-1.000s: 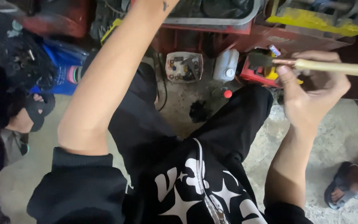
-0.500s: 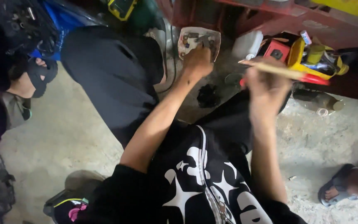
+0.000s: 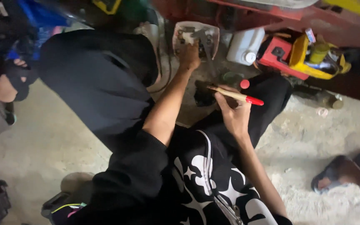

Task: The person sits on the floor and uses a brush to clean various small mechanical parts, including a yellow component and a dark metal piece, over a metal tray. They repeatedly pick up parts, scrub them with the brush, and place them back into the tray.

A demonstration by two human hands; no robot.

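Head view: person seated low on a concrete floor (image 3: pixel 55 137), black trousers and a black top with white star print.
Left hand (image 3: pixel 189 55): stretched forward to 12 o'clock, fingers down in a shallow white tray (image 3: pixel 213 34) of small metal parts; whether they pinch a part cannot be told.
Right hand (image 3: pixel 233 111): near centre, closed around a wooden-handled brush (image 3: pixel 235 95), red cap pointing to 3 o'clock, the other end to 9 o'clock.
Brush position: held level above the right knee, just beside a black lump (image 3: pixel 203 94) on the floor.
Tray position: on the floor at 12 o'clock, against the red machine frame (image 3: pixel 296 18).
Nearby items: white plastic jug (image 3: pixel 245 46) at 1 o'clock beside the tray; red and yellow tool box (image 3: pixel 301 56) at 2 o'clock; small red cap (image 3: pixel 244 83) on the floor below the jug.
Other people: sandalled foot (image 3: pixel 338 175) at 4 o'clock; another foot in a dark sandal (image 3: pixel 9 81) at 9 o'clock.
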